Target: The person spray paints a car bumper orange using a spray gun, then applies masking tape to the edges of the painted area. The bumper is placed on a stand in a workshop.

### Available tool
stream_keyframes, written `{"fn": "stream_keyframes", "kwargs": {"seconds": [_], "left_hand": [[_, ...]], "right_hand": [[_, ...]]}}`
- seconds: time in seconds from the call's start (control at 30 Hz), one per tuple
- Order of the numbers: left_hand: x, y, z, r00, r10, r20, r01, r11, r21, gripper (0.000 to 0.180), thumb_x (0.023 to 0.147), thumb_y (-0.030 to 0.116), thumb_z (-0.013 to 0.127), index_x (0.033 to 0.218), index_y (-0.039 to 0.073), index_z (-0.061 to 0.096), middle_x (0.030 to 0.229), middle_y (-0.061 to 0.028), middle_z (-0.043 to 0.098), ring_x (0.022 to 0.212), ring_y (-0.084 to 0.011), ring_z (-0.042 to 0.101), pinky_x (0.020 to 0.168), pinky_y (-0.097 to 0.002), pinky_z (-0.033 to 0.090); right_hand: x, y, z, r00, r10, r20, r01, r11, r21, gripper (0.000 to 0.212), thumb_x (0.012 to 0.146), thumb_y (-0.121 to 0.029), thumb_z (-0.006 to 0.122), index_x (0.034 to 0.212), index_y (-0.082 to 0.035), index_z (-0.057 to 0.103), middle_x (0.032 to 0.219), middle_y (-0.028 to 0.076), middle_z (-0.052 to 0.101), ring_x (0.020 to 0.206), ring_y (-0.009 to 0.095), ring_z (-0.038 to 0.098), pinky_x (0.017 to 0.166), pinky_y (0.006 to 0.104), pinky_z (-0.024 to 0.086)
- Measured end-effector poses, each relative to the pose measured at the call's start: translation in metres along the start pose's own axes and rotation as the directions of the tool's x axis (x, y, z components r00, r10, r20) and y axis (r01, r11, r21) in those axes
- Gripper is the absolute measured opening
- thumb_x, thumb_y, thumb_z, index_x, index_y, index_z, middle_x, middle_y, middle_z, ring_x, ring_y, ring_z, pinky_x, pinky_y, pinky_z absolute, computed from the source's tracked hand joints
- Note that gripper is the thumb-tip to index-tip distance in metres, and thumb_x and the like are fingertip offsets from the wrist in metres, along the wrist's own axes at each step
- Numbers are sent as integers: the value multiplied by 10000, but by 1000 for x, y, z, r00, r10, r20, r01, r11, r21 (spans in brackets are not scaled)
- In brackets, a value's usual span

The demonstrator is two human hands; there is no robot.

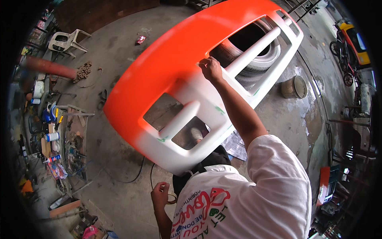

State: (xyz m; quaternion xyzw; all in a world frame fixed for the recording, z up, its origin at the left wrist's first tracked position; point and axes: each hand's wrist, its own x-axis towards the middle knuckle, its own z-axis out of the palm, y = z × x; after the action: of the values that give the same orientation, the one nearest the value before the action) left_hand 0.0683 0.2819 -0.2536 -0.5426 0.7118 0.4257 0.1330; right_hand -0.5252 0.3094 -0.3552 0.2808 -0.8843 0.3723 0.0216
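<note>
A large car bumper [155, 67], bright orange along its far side and white along its near side, stretches in front of me. Its white part has small green patches and several openings. My right hand [211, 69] reaches over it, fingers pinched at the border of orange and white, beside the long opening. Something small and pale may be at the fingertips; I cannot make it out. Low at my side, my left hand [160, 193] has its fingers curled, and what they hold is hidden. A thin yellowish hose [172, 198] loops by that wrist.
Under the bumper's far right part lies a tyre [273, 55]. A metal bucket [294, 87] stands to the right, and paper sheets [234, 146] lie beneath the near edge. Leftward are a plastic chair [68, 42], a red post [51, 67] and cluttered shelving [75, 139]. A dark hose [139, 173] crosses the floor.
</note>
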Motion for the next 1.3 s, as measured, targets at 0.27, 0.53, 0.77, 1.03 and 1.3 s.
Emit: {"fn": "stream_keyframes", "kwargs": {"seconds": [0.27,0.53,0.77,1.03,1.3], "left_hand": [[-21,-5,7,997,-59,-53,59,998,7,246,870,254,733,1012,54,718,705,-75,661,633,-159,604,603,-321,482],[-27,-8,17,993,-104,-62,101,994,-48,256,867,253,732,1022,50,716,733,-92,678,634,-169,607,611,-321,488],[-21,1,10,997,-59,-53,60,998,14,264,869,258,734,1036,54,716,750,-105,691,670,-193,645,628,-341,498],[-17,-11,12,996,-48,-76,45,998,-38,231,876,233,733,1012,47,712,702,-78,670,616,-137,594,583,-309,464],[4,17,5,997,38,74,-34,998,-47,242,917,250,693,1071,63,689,767,-92,679,637,-136,602,562,-305,454]], "right_hand": [[14,17,40,982,-166,86,178,972,-151,150,795,-217,698,852,-92,758,840,119,678,836,319,660,768,417,531],[29,3,16,979,204,27,-206,966,159,214,805,-277,751,892,-83,768,854,151,714,818,317,695,765,398,547],[25,-1,41,977,-183,108,203,952,-231,213,893,-265,603,841,-123,753,836,113,686,873,299,655,801,414,532],[29,0,-11,815,363,452,-573,380,726,249,937,-262,691,1101,-74,682,897,-23,634,784,98,583,661,279,459],[-27,-45,-41,824,-38,566,-547,-318,774,299,995,-286,582,1241,-115,590,1072,21,675,918,158,607,834,334,471]]}}
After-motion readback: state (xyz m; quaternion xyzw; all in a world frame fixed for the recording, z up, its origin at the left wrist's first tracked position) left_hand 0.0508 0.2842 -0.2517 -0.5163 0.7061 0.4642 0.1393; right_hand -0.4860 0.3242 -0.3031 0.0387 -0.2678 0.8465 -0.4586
